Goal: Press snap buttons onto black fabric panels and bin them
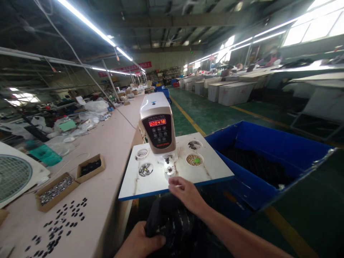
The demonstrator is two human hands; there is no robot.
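A white-and-bronze tabletop machine [156, 102] stands mid-frame, its red digital display [157, 123] reading "000478"; the red brand lettering below seems to begin "SIBO", the rest being unclear. The red banner [146, 65] at upper centre is too blurred to read.

At lower centre, the left hand [145, 239] pinches black cloth [174, 222] between thumb and fingers; the cloth hangs just below the near edge of a white, blue-edged board [215, 166]. The right hand [185, 191] is at that edge, fingers bent and close together, just beside the machine's lower die [169, 169]; whether it grips anything cannot be told.

The board's left corner sits near the edge of a long pinkish table [99, 186]. At right, a blue open bin [279, 147] crowds the board, while open green floor [185, 98] runs behind.
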